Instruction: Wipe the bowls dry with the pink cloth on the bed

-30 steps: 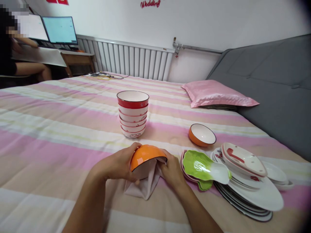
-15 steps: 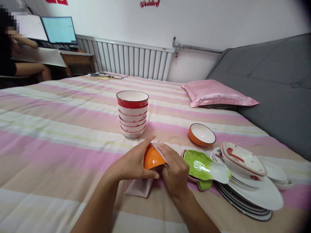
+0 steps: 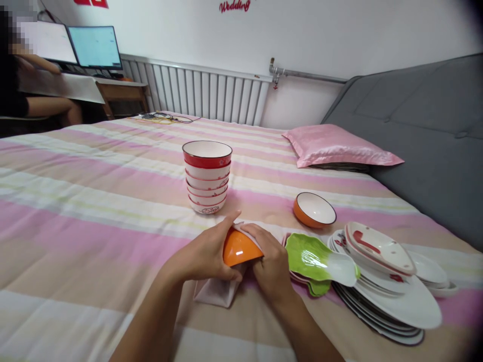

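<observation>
Between my hands is an orange bowl (image 3: 241,247), tipped so its glossy outside faces up toward me. My left hand (image 3: 207,251) grips its left side, thumb along the lower edge. On the other side my right hand (image 3: 272,259) has its fingers bent over the rim, with a pale pinkish cloth (image 3: 217,292) pressed against the bowl. The cloth hangs down below the bowl onto the bed. Part of the bowl's inside and some fingertips are hidden. Just beyond my hands stands a stack of red-and-white bowls (image 3: 207,176).
A second orange bowl (image 3: 314,209), white inside, rests on the striped bed (image 3: 113,261). To the right lie green leaf-shaped dishes (image 3: 307,254) and piled white plates (image 3: 418,306). A pink pillow (image 3: 337,143) lies farther back. Another person (image 3: 49,105) sits at a desk, far left.
My right hand's fingers have shifted over the bowl with the cloth, uncovering more of its orange side. The view has moved very slightly; the other dishes stay put.
</observation>
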Available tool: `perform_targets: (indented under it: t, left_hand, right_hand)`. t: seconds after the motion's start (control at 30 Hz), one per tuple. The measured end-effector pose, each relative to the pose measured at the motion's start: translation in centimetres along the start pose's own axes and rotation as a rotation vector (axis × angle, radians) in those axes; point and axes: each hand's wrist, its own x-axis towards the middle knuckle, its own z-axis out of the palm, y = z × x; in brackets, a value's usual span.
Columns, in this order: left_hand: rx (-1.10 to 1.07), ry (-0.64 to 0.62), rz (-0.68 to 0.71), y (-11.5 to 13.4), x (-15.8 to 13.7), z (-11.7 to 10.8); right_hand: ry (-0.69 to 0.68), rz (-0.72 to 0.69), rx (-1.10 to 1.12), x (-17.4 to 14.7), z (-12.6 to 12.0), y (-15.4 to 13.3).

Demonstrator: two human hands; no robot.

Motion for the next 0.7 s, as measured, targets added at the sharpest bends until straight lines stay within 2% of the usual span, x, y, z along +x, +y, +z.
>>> perform_targets:
  t: [0.33, 0.5, 0.7]
  left_hand:
    - [0.025, -0.036, -0.069, -1.4, -0.8, -1.2]
    - [0.067, -0.041, -0.084, -2.2, -1.1, -1.7]
    - [0.072, -0.035, -0.081, -2.8, -1.3, -1.9]
  right_hand:
    - [-0.097, 0.225, 0.195, 0.1, 0.6, 1.6]
    - [-0.124, 0.324, 0.193, -0.1, 1.0, 1.7]
    - [-0.156, 0.361, 0.174, 0.1, 1.0, 1.5]
